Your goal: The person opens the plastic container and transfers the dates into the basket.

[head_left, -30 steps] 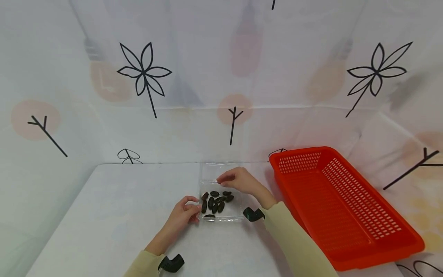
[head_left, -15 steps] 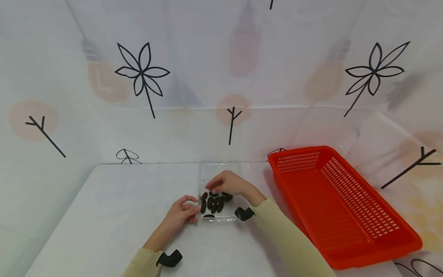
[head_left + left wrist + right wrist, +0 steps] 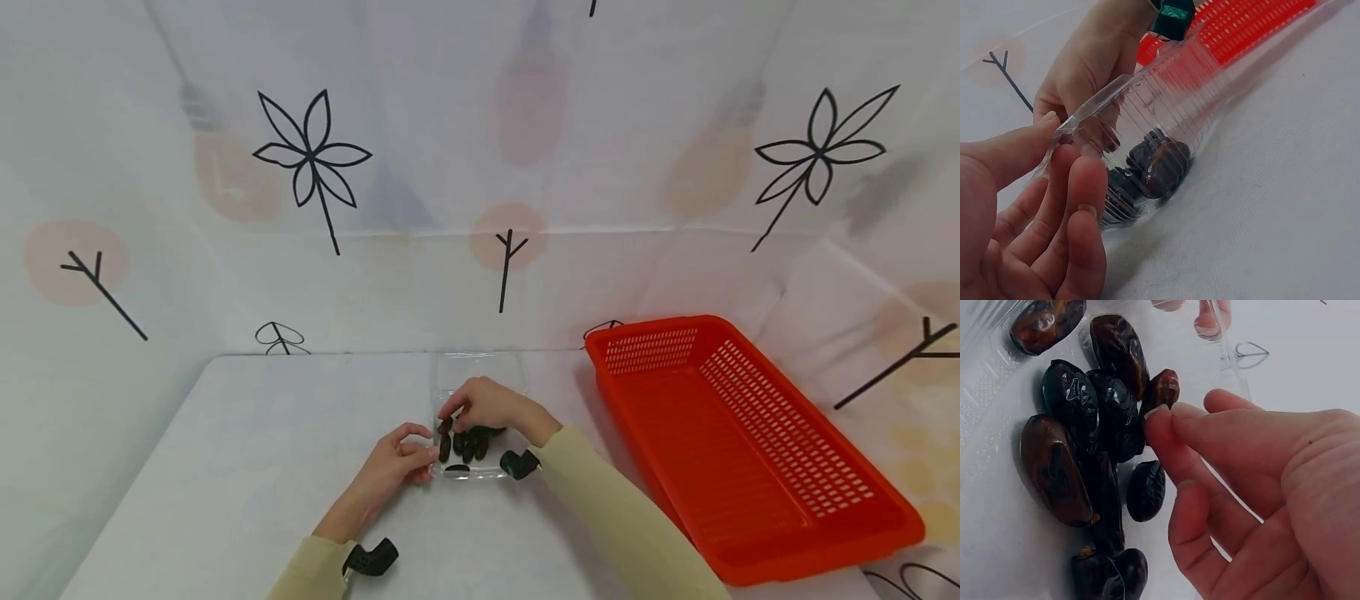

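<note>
A clear plastic clamshell box (image 3: 480, 475) lies on the white table, its lid (image 3: 480, 363) folded back toward the wall. Several dark, glossy dates (image 3: 1057, 469) lie loose inside it. My left hand (image 3: 393, 458) steadies the box, thumb over and fingers under the rim at its left side. Reaching in from the right, my right hand (image 3: 487, 404) is over the far left part of the box. Its thumb and forefinger pinch the end of a reddish-brown date (image 3: 1161, 387). In the head view this hand hides some of the other dates.
A large red plastic basket (image 3: 742, 450) with slotted walls stands to the right, beside my right forearm. Behind the white table (image 3: 270, 442) hangs a pale cloth (image 3: 420, 167) with plant drawings. Both wrists wear a small black camera (image 3: 372, 557).
My right hand has moved left and nearer to me, from the back of the box down to the dates at its left. The left hand keeps its place at the rim.
</note>
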Available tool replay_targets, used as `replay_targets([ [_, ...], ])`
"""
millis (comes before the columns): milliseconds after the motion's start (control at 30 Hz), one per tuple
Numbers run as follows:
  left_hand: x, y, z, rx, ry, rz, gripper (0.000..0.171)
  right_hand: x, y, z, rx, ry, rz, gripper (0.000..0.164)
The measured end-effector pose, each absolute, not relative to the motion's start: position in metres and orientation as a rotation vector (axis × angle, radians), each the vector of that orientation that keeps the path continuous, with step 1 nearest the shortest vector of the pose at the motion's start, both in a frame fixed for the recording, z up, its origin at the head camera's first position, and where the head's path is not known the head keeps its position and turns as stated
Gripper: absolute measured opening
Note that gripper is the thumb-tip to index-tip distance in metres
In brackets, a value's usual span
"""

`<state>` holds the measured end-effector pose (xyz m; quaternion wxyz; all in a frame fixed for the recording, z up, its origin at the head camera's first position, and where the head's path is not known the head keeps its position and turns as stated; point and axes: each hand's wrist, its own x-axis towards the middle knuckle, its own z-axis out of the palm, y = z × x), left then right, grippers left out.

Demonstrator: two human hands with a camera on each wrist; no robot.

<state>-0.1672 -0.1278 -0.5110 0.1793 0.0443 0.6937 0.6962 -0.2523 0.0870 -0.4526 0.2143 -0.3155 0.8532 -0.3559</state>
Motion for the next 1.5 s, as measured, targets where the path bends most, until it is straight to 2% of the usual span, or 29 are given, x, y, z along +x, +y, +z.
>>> replay_targets([
  [633,-0.166,-0.125,-0.513,0.169,1.936,2.005,0.038,-0.246,0.080,-0.453,-0.884,2.372,-0.725,0.020],
  [1067,-0.167,-0.125,-0.514,0.166,1.928,2.015,0.035,-0.245,0.078,-0.451,-0.867,2.378,-0.681,0.023],
  [1500,-0.167,-0.125,-0.513,0.119,1.965,1.979,0.039,-0.247,0.091,-0.440,-0.946,2.322,-0.841,0.025],
])
